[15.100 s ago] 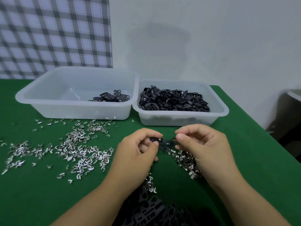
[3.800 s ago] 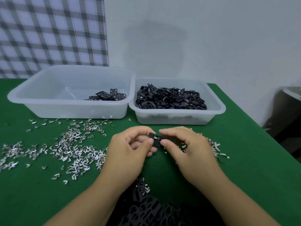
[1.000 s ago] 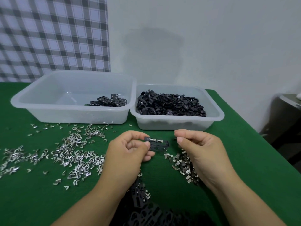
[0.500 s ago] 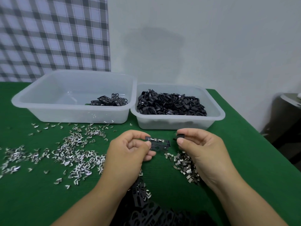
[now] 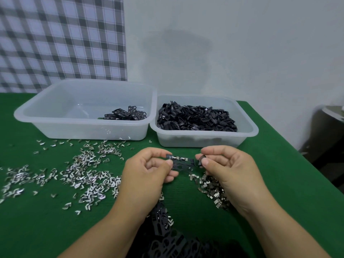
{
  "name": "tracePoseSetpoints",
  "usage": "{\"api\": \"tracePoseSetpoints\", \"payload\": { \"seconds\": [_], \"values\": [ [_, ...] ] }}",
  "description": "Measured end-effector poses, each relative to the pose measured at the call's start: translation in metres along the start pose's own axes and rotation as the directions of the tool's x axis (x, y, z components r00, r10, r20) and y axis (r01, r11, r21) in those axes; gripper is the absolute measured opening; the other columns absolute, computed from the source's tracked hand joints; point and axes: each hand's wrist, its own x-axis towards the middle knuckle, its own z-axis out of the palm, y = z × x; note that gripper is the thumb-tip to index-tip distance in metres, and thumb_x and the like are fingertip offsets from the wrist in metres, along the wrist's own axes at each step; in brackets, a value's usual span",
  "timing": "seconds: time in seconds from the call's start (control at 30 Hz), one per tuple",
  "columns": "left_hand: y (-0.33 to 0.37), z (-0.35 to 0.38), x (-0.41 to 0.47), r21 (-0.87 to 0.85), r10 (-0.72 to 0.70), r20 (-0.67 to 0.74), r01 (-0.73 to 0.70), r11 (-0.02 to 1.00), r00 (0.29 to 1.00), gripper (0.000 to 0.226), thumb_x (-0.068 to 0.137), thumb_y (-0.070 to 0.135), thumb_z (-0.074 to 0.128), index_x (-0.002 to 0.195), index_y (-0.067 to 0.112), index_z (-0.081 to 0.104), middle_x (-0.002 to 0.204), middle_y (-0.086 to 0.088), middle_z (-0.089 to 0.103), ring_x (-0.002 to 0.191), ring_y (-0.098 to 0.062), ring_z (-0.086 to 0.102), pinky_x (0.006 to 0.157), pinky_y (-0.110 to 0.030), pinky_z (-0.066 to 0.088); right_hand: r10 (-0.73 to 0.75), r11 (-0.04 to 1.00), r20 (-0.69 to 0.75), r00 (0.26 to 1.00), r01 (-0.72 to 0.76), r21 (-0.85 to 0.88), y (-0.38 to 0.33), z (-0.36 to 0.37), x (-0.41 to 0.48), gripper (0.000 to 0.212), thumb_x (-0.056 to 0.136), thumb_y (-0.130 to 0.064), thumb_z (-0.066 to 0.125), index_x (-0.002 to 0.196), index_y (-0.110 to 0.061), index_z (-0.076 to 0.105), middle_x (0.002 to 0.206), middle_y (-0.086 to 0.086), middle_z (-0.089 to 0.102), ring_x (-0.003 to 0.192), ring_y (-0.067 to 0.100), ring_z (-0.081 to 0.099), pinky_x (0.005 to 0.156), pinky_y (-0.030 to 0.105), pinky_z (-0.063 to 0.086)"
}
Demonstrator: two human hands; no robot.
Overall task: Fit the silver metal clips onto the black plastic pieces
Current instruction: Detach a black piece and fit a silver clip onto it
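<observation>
The small tub (image 5: 249, 131) is translucent white plastic, rectangular with rounded corners and a rolled rim. It holds a deep heap of black loops (image 5: 195, 118), matte and oval, piled close to its rim. Just beside its left wall stands the large tub (image 5: 55, 123) of the same milky plastic, holding only a small cluster of flat black parts (image 5: 126, 114) at the end nearest the small tub; they are thin and pierced with cut-outs

Just in front of the small tub, above the green table (image 5: 288, 183) with its fine felt-like cover, the left hand (image 5: 147, 175) has thumb and curled fingers gripping one end of a black plastic piece (image 5: 183, 163), a flat slotted strip held roughly level. Two shiny silver clips (image 5: 178, 158) sit along the strip's far edge. The right hand (image 5: 230, 172), also in front of the small tub, pinches a small black loop (image 5: 200, 159) between thumb and forefinger at the strip's free end; whether loop and strip touch I cannot tell

Under that hand lies a clip pile (image 5: 208, 189), bright, bent and angular. In front of the small tub and off to its left, loose clips (image 5: 83, 175), V-shaped and glinting, are strewn thinly over the green. Farthest from the small tub, at the near edge, lies a dark heap of flat pieces (image 5: 167, 237). Behind the small tub rises a plain pale wall (image 5: 232, 53); left of it hangs a checked cloth (image 5: 55, 43)
</observation>
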Motion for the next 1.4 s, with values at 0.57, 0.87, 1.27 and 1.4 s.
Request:
{"api": "tracePoseSetpoints", "payload": {
  "seconds": [0.57, 0.87, 1.27, 1.4],
  "values": [
    [-0.001, 0.0, 0.001, -0.014, -0.007, 0.001, 0.007, 1.0, 1.0, 0.015, 0.083, -0.001, 0.066, 0.082, 0.013, 0.068, 0.061, -0.009, 0.07, 0.06, -0.015, 0.071, 0.054, -0.017, 0.053, 0.006, 1.0, 0.049, 0.999, -0.007, 0.011, -0.001, 0.0, -0.002, 0.025, 0.076, 0.008, 0.066, 0.09, -0.012, 0.068, 0.08, 0.007, 0.073, 0.066, 0.009, 0.064, 0.062, 0.018, 0.052],
    [0.0, 0.0, 0.001, -0.005, 0.006, 0.036, -0.006, 1.0, 0.999, 0.02, 0.084, -0.007, 0.062, 0.082, 0.011, 0.07, 0.058, -0.005, 0.069, 0.058, -0.012, 0.07, 0.054, -0.015, 0.052, -0.006, 0.995, 0.049, 0.999, 0.011, -0.097, -0.003, 0.002, -0.003, 0.022, 0.075, 0.006, 0.069, 0.088, -0.012, 0.069, 0.08, 0.002, 0.074, 0.071, 0.007, 0.068, 0.063, 0.011, 0.049],
    [-0.004, -0.001, 0.003, -0.044, -0.002, 0.027, 0.003, 0.999, 1.0, 0.022, 0.086, -0.007, 0.058, 0.083, 0.013, 0.067, 0.057, -0.002, 0.068, 0.057, -0.01, 0.069, 0.053, -0.013, 0.051, 0.075, 0.976, 0.147, 0.986, -0.042, -0.214, -0.001, 0.01, -0.006, 0.016, 0.088, -0.006, 0.057, 0.087, -0.016, 0.069, 0.066, -0.001, 0.068, 0.06, 0.006, 0.061, 0.06, 0.015, 0.049],
    [-0.003, -0.001, 0.003, -0.068, -0.007, 0.035, 0.009, 0.998, 0.999, 0.023, 0.087, -0.008, 0.057, 0.083, 0.012, 0.067, 0.056, -0.002, 0.067, 0.057, -0.01, 0.069, 0.053, -0.013, 0.052, 0.054, 0.957, 0.136, 0.989, -0.012, -0.291, -0.001, 0.014, -0.004, 0.017, 0.089, -0.006, 0.055, 0.082, -0.019, 0.064, 0.062, -0.005, 0.063, 0.057, 0.003, 0.056, 0.056, 0.016, 0.047]
  ]
}}
